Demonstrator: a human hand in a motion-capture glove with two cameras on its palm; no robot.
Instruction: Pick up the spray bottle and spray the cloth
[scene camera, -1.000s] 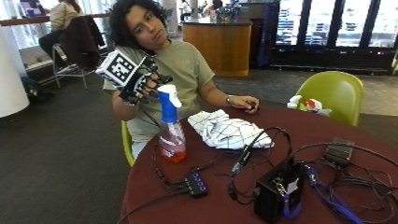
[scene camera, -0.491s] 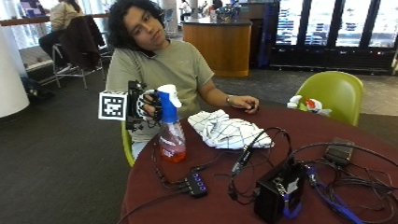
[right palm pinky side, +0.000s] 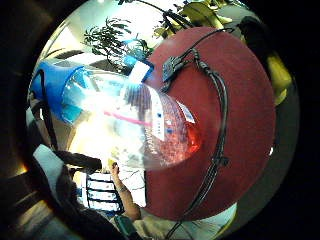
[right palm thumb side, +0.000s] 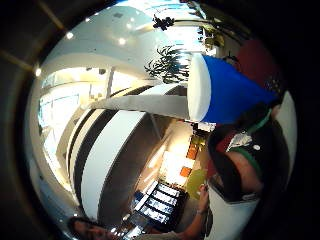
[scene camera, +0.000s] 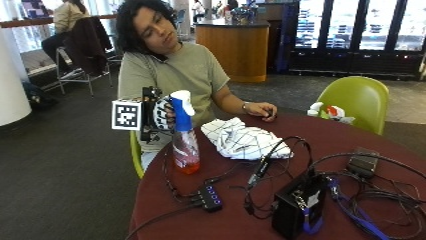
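Nearest to me on the round maroon surface (scene camera: 413, 165) sits a black box (scene camera: 297, 210) at about five o'clock, with a blue strap hanging off it, and a tangle of black cables (scene camera: 373, 192) spreading toward three o'clock. A small hub with blue lights (scene camera: 210, 197) lies toward seven o'clock, its lead running off over the edge.

Further in, toward nine o'clock, the spray bottle (scene camera: 184, 137) stands upright on the surface near its rim, clear-bodied with reddish liquid low down, and a blue and white head. The gloved right hand (scene camera: 162, 113) is up at the head and neck of the bottle, fingers curled round it, so the grip is closed on the sprayer (the little-finger palm view is filled by the bottle's body (right palm pinky side: 135, 125) and the thumb-side one by its blue head (right palm thumb side: 225, 90), which puts it right against the palm).

Just beyond, near the middle toward eleven o'clock, the cloth (scene camera: 243, 141) lies crumpled, white with a dark check, close beside the bottle but apart from it.

At the far rim, about twelve o'clock, the person's bare left hand (scene camera: 261, 110) rests on the surface. A green chair (scene camera: 356, 100) stands behind at one o'clock.
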